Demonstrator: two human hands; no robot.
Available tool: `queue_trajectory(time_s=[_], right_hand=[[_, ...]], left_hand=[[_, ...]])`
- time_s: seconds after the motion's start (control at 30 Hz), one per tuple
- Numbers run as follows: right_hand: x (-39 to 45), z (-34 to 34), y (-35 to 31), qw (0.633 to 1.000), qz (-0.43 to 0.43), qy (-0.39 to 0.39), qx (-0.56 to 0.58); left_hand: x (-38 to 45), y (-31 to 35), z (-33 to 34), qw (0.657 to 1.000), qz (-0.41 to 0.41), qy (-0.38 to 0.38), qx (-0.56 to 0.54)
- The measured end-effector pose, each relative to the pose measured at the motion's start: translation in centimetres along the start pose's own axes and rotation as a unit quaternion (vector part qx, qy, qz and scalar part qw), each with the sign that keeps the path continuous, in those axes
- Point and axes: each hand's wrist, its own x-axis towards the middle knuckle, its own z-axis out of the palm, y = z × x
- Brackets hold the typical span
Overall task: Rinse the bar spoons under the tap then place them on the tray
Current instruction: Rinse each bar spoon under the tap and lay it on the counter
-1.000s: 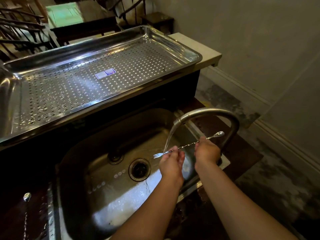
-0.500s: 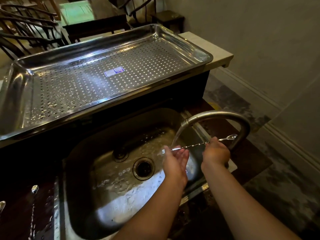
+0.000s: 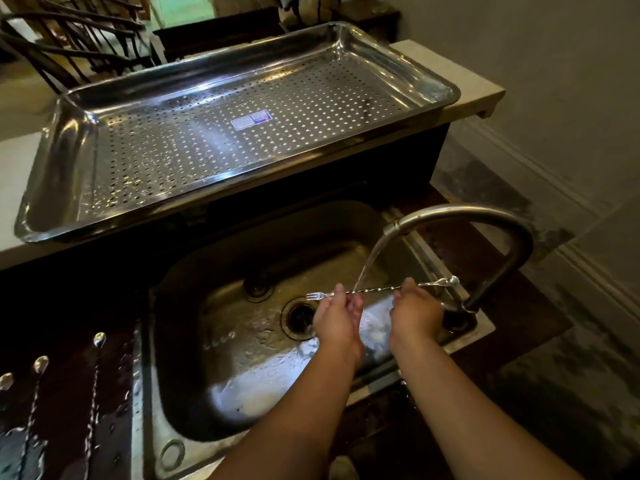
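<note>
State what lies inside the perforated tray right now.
Inside the perforated tray only a small label shows; no bar spoon lies there. What is beneath the tray is hidden.

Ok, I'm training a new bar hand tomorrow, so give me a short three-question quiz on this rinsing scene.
1. True or false: the perforated tray already holds rinsed spoons.
2. Which end of the bar spoon sticks out past the left hand? A) bowl B) fork C) neither
3. Fill in: water from the tap strikes the spoon's twisted stem ____ the left hand and the right hand.

Key: 1 false, nothing lies on it but a label sticker; 2 B; 3 between.
</note>
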Motion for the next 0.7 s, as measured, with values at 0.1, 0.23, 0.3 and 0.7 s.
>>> queue_trajectory(time_s=[0.1, 0.23, 0.3, 0.7], right_hand=[[-1.4, 1.4, 1.7, 1.0, 0.002, -0.015, -0.028], [-3.6, 3.1, 3.6, 0.997, 0.009, -0.044, -0.061], [-4.9, 4.1, 4.4, 0.996, 0.02, -0.062, -0.058], [-13.9, 11.0, 9.4, 0.976, 0.002, -0.189, -0.108]], left_hand=[[0.3, 1.3, -1.9, 1.0, 0.017, 0.016, -0.007], [0.5, 3.6, -4.6, 0.997, 0.039, 0.059, -0.029], [0.3, 4.8, -6.1, 0.995, 0.05, 0.078, -0.035], [-0.9, 12.7, -16.3, 0.984, 0.101, 0.134, -0.057]])
